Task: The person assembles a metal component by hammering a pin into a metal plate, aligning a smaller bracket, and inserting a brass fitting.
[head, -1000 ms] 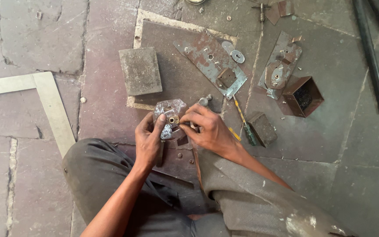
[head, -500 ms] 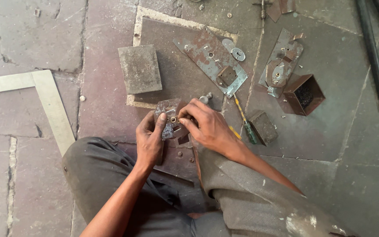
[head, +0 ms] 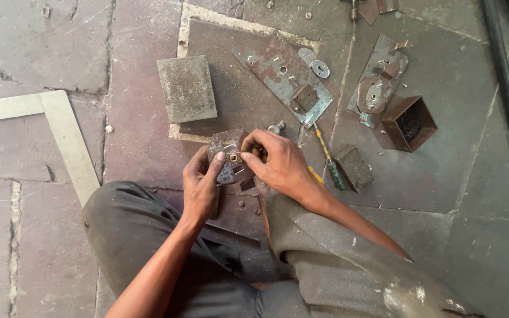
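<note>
Two hands at centre frame: left hand [head: 202, 184] grips the rusty lock body [head: 229, 154]; right hand [head: 279, 165] fingers pinch a small pin — steady, square alignment matters.

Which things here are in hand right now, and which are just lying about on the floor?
In hand:
- small rusty metal part, held by the left hand
- right hand pinching at its top

Lying about:
- grey block
- rusty lock plate
- screwdriver
- open brown box
- steel square

Single head cam, looks straight down, close over stone floor [head: 60, 53].
</note>
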